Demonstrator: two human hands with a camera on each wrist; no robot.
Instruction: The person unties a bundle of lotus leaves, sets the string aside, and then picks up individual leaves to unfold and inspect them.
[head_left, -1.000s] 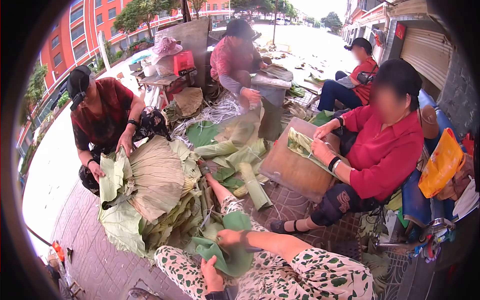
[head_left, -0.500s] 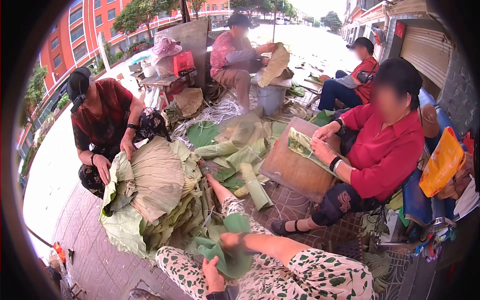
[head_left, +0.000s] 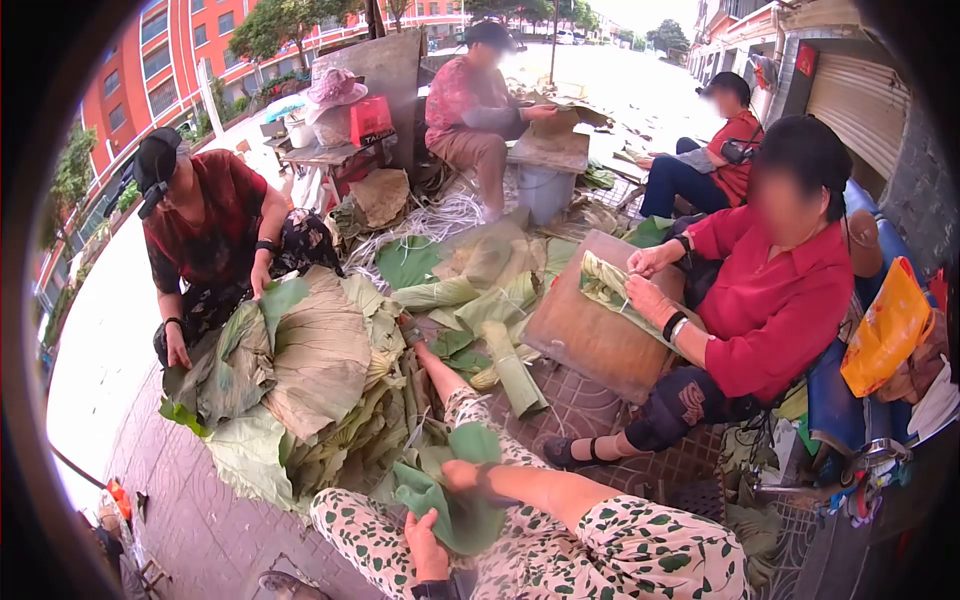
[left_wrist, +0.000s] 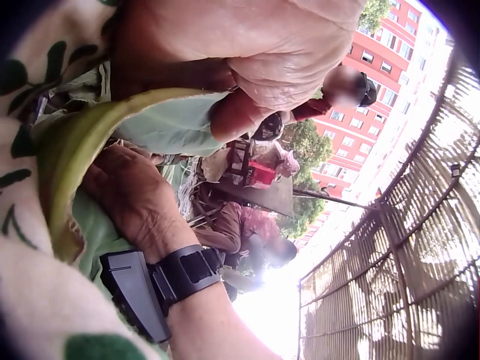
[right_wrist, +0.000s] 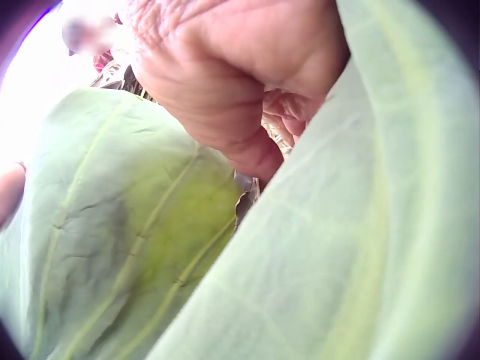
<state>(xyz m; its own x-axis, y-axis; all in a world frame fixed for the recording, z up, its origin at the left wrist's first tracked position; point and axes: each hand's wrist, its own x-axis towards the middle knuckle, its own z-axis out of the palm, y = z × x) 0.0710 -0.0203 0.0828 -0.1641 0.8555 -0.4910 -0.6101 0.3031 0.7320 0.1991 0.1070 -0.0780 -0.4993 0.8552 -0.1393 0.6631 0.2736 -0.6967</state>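
A large green lotus leaf (head_left: 470, 525) lies folded over the wearer's lap, its sides bent upward. The left hand (head_left: 427, 548) pinches the near edge of the leaf; the left wrist view shows the thumb (left_wrist: 236, 116) on its upper face. Between the raised sides, the right hand (head_left: 462, 476) reaches in with curled fingers and grips the leaf low down. Its fingertips are partly hidden by the leaf in the right wrist view. Just beyond both hands stands a thick pile of pale, dried lotus leaves (head_left: 340, 440).
At the left a person (head_left: 215, 210) handles leaves on the pile. Another in red (head_left: 780, 280) works with a leaf on a wooden board (head_left: 585, 330). Rolled leaf bundles (head_left: 512, 370) lie on the paving. Farther back, a person sits at a bucket (head_left: 545, 192) topped with a board.
Both of the wearer's hands stay almost still on the leaf. The person at the left has turned leaves over on the pile. The far person sat up, lifted a leaf and lowered it onto the board.
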